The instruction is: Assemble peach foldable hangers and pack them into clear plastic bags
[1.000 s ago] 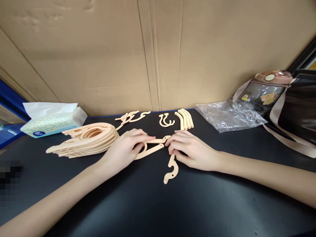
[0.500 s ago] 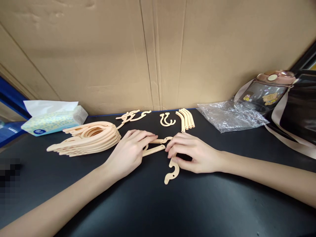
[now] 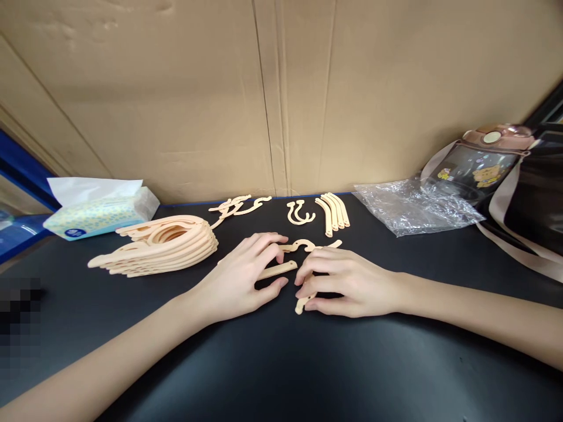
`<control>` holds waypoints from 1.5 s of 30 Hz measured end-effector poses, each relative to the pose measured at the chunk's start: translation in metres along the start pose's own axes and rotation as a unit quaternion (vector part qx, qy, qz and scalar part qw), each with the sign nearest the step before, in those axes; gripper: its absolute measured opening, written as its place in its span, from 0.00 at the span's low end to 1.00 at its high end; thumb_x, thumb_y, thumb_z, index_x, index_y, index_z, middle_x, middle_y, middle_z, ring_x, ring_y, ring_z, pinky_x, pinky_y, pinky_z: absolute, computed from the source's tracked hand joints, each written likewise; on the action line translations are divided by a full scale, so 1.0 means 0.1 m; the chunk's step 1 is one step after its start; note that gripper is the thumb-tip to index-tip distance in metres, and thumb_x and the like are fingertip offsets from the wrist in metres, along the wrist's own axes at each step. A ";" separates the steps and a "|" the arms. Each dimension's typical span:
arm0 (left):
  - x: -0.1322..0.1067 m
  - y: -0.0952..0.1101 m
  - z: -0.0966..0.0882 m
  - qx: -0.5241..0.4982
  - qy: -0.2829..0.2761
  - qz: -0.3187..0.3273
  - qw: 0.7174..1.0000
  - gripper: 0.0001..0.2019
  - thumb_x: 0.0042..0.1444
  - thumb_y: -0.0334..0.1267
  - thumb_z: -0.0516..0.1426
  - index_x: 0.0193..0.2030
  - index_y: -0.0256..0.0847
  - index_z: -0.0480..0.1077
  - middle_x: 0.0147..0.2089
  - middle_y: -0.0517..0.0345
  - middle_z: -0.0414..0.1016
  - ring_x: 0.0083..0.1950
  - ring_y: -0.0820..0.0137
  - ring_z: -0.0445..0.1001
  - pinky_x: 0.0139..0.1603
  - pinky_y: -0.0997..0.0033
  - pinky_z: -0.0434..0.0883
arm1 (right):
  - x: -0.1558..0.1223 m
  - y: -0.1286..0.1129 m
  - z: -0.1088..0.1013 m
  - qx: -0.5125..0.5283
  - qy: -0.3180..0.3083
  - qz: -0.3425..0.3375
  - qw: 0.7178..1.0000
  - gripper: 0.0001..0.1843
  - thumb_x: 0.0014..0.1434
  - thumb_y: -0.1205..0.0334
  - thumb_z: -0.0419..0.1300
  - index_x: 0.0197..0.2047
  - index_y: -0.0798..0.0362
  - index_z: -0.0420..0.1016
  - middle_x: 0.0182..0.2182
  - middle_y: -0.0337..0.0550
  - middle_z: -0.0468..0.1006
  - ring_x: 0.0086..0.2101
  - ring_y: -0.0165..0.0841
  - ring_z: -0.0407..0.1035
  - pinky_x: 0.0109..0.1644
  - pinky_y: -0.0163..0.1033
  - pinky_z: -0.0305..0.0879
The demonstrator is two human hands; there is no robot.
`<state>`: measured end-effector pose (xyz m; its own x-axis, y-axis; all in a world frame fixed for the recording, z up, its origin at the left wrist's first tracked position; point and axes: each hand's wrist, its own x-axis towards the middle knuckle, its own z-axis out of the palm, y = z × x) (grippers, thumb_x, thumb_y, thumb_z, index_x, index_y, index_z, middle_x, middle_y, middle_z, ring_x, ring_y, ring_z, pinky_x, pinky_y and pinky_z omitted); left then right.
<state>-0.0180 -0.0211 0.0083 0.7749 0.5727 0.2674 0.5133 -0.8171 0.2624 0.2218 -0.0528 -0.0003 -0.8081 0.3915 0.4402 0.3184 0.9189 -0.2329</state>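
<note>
My left hand [image 3: 248, 272] lies over beige plastic hanger parts, thumb and index finger spread apart. Between them a straight hanger arm [image 3: 278, 270] sticks out, its inner end under the hand. Its fingertips are beside the upper curved hanger piece [image 3: 302, 242], which reaches toward my right hand. My right hand [image 3: 341, 282] has its fingers curled over another hanger piece [image 3: 303, 303]; only that piece's rounded lower end shows below the fingers, and the rest is covered. Whether the pieces are joined cannot be seen.
A stack of folded beige hangers [image 3: 158, 249] stands left of my hands. Loose hanger parts [image 3: 235, 206], hooks [image 3: 299, 218] and curved arms [image 3: 335, 212] lie behind. Around the black table are a tissue pack [image 3: 99, 214], clear plastic bag [image 3: 417, 205] and strapped water bottle [image 3: 479, 164].
My left thumb has come out to the right, away from the fingers. My right hand has moved slightly nearer and covers more of the lower piece, whose end has shifted up. The view has shifted slightly.
</note>
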 end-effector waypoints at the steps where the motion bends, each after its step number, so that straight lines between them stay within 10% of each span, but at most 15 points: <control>1: 0.00 -0.01 0.00 -0.012 -0.005 -0.010 1.000 0.06 0.61 0.41 0.54 0.42 0.44 0.64 0.62 0.50 0.64 0.63 0.57 0.62 0.59 0.54 0.66 | 0.00 0.00 0.00 -0.004 0.009 0.005 1.000 0.10 0.67 0.61 0.54 0.40 0.53 0.77 0.38 0.43 0.78 0.39 0.31 0.69 0.47 0.38 0.65; 14: 0.01 0.05 -0.02 0.028 -0.022 0.002 0.999 0.10 0.65 0.43 0.50 0.34 0.42 0.63 0.57 0.49 0.70 0.55 0.57 0.73 0.50 0.58 0.72 | -0.02 -0.02 0.02 -0.067 0.077 0.225 0.969 0.13 0.70 0.59 0.48 0.35 0.52 0.68 0.29 0.37 0.75 0.25 0.27 0.67 0.30 0.32 0.57; 27: 0.00 0.05 0.03 0.078 -0.007 0.025 0.997 0.12 0.67 0.43 0.48 0.41 0.42 0.70 0.55 0.50 0.73 0.53 0.58 0.75 0.50 0.59 0.75 | -0.03 -0.02 0.03 -0.013 0.080 0.213 0.974 0.13 0.71 0.61 0.45 0.50 0.50 0.69 0.42 0.42 0.78 0.37 0.30 0.74 0.39 0.34 0.67; 45: -0.03 0.11 0.04 0.072 -0.015 -0.005 0.997 0.22 0.67 0.49 0.46 0.35 0.39 0.76 0.61 0.48 0.71 0.62 0.54 0.69 0.57 0.54 0.72 | 0.00 0.00 0.04 -0.055 0.021 0.174 0.983 0.13 0.70 0.63 0.46 0.41 0.54 0.70 0.33 0.41 0.75 0.30 0.29 0.68 0.32 0.33 0.60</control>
<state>-0.0137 -0.0320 0.0068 0.7790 0.5809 0.2361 0.5674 -0.8133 0.1289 0.2201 -0.0529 -0.0039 -0.6210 0.6820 0.3864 0.6253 0.7282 -0.2804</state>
